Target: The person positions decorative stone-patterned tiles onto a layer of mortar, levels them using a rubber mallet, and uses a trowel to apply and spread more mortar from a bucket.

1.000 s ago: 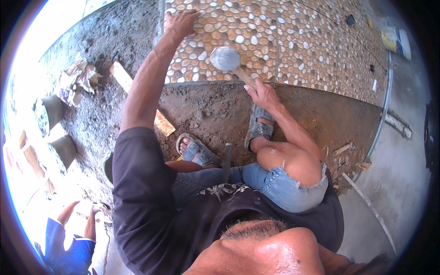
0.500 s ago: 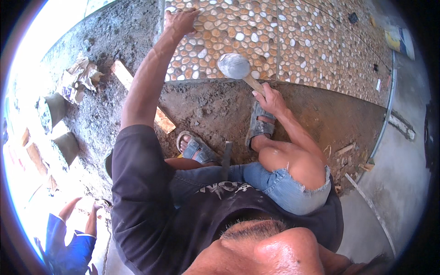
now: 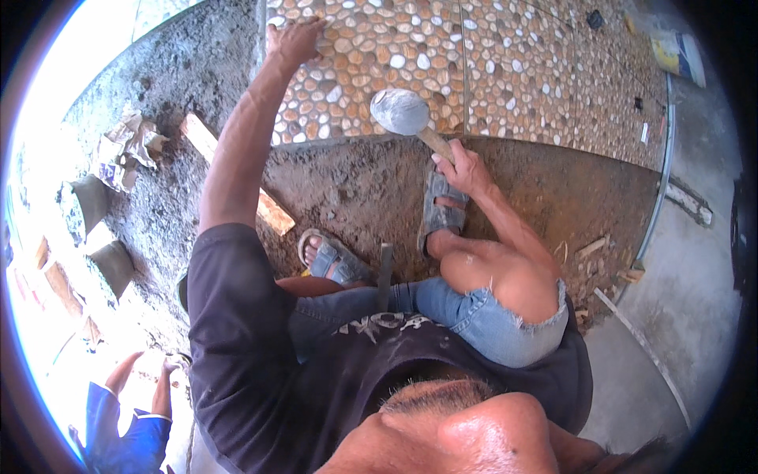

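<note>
I crouch over a floor of pebble-pattern tiles [image 3: 505, 71] in brown and white. My left hand [image 3: 294, 39] presses flat on a tile at the far left of the tiled area, arm stretched out. My right hand [image 3: 466, 166] grips the wooden handle of a rubber mallet [image 3: 401, 112], whose pale grey head hovers over the near edge of the tiles. Bare brown mortar bed [image 3: 371, 189] lies between the tiles and my sandalled feet [image 3: 438, 209].
A wooden plank [image 3: 237, 174] lies on the dirt at left beside crumpled paper bags [image 3: 122, 150]. A metal trowel-like bar [image 3: 385, 268] lies between my feet. Wood scraps [image 3: 600, 253] and grey concrete [image 3: 695, 300] are at right. Another person in blue [image 3: 126, 411] crouches at lower left.
The mallet head has swung slightly right and nearer, over the tile edge. My left hand has stayed pressed on the tile.
</note>
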`<action>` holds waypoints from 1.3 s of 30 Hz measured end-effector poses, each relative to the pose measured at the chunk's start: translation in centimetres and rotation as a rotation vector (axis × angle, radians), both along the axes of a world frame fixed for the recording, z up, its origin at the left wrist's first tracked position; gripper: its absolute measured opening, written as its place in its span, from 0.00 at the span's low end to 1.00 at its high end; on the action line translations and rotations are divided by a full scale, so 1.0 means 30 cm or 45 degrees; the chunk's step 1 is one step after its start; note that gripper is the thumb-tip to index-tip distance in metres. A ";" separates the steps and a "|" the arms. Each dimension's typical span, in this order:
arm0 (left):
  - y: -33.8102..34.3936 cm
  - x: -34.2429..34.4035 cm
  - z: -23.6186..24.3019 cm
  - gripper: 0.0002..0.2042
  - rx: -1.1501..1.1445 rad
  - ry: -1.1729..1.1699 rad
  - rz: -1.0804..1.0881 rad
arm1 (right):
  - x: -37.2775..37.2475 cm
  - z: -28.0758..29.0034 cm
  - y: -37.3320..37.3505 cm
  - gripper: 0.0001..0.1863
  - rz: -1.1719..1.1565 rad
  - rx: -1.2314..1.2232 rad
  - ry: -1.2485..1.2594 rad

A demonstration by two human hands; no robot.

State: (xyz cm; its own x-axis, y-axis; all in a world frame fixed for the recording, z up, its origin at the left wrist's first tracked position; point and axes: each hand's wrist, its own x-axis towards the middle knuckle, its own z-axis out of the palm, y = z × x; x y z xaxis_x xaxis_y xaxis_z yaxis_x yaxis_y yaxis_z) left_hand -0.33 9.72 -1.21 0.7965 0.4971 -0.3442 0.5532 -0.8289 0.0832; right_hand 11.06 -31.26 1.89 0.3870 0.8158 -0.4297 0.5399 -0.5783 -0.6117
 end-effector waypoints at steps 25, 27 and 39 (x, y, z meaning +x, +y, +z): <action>0.009 -0.010 0.002 0.37 -0.022 0.020 0.034 | -0.019 0.003 0.076 0.23 0.118 0.026 -0.099; 0.016 -0.033 0.004 0.38 0.011 0.043 0.051 | -0.049 0.002 0.107 0.23 0.163 0.137 -0.131; -0.007 -0.001 0.012 0.40 -0.007 -0.052 0.042 | -0.027 0.015 0.123 0.25 0.176 0.017 -0.157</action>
State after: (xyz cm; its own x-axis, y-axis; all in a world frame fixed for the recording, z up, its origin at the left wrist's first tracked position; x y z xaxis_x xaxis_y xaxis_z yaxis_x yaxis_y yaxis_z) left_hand -0.37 9.50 -0.84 0.7931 0.5216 -0.3146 0.5765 -0.8095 0.1112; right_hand 10.25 -27.55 2.35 0.3198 0.8702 -0.3749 0.6853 -0.4856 -0.5427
